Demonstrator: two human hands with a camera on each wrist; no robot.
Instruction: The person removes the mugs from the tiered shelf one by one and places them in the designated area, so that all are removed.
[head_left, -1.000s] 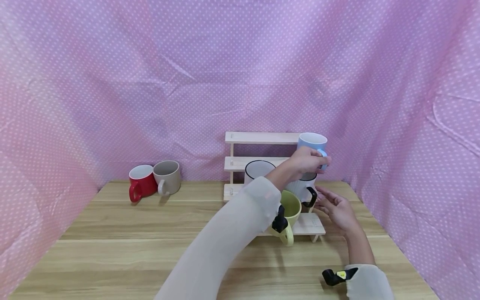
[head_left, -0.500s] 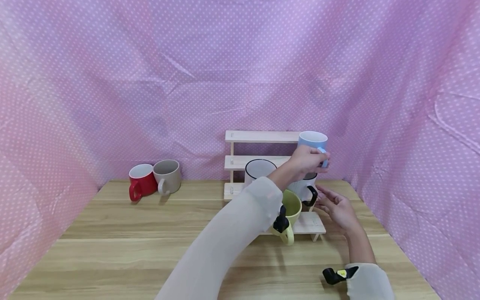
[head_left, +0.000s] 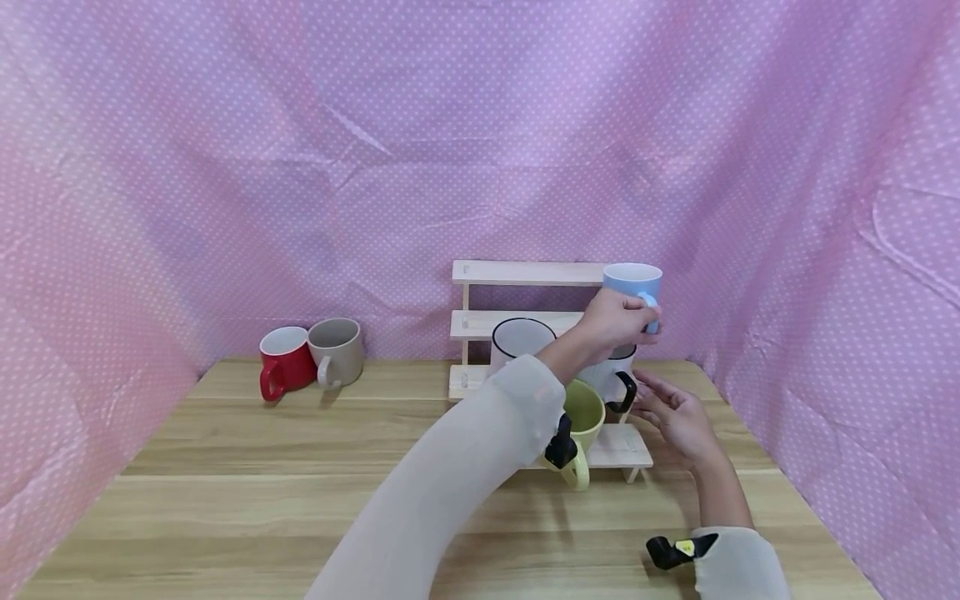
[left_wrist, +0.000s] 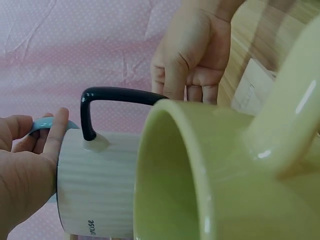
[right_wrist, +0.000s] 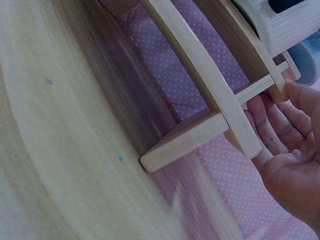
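At the right end of the top board, my left hand (head_left: 611, 321) pinches the handle of a light blue mug (head_left: 632, 282). That mug is mostly hidden behind a white mug (left_wrist: 107, 185) in the left wrist view. Low at the right side of the tiered wooden shelf (head_left: 525, 272), my right hand (head_left: 682, 425) has its thumb and fingers about a board's end (right_wrist: 280, 92). The black-handled white mug (head_left: 603, 375) stands on the shelf beside it. My left forearm partly covers a yellow-green mug (head_left: 587, 408) and another black-rimmed white mug (head_left: 517, 337).
A red mug (head_left: 287, 362) and a grey-beige mug (head_left: 337, 350) stand side by side at the back left of the wooden table (head_left: 225, 500). Pink dotted cloth (head_left: 375, 125) hangs behind and along both sides.
The light blue mug has shifted slightly to the right, its handle still in my left hand. My right hand stays by the shelf's side.
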